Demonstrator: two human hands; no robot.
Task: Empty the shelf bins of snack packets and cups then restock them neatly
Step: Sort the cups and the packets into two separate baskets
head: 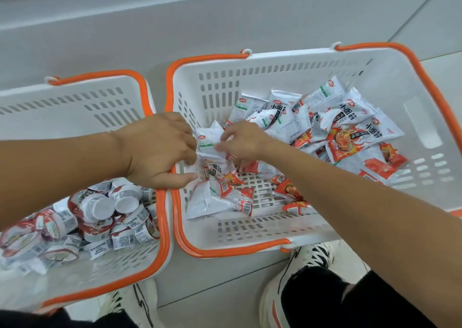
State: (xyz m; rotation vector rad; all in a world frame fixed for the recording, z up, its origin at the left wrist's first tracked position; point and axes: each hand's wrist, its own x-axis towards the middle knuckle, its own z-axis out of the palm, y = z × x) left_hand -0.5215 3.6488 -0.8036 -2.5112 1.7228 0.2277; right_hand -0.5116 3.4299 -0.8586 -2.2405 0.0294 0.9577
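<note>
White plastic baskets with orange rims are seen side by side on a pale tiled floor [225, 285], their near corners almost touching. The right basket [295, 77] is partly filled with snack packets [350, 132], white and red-orange, heaped mostly toward its far right side, with a few scattered on the slotted bottom nearer the person. The left basket [105, 95] is loaded with small cups [105, 210], sealed with printed lids and lying jumbled on their sides.

Both hands are reached into the left part of the right basket. The left hand [160, 150] is held over the basket's rim, its fingers curled round a bunch of packets, with the thumb stretched beneath them. The right hand [245, 142] is placed just beside it, its fingers bent and pinched on a white packet [208, 141] held between the two hands. More packets are seen directly under the hands.

White shoes [307, 255] and dark trousers are visible at the bottom edge, close to the baskets.
</note>
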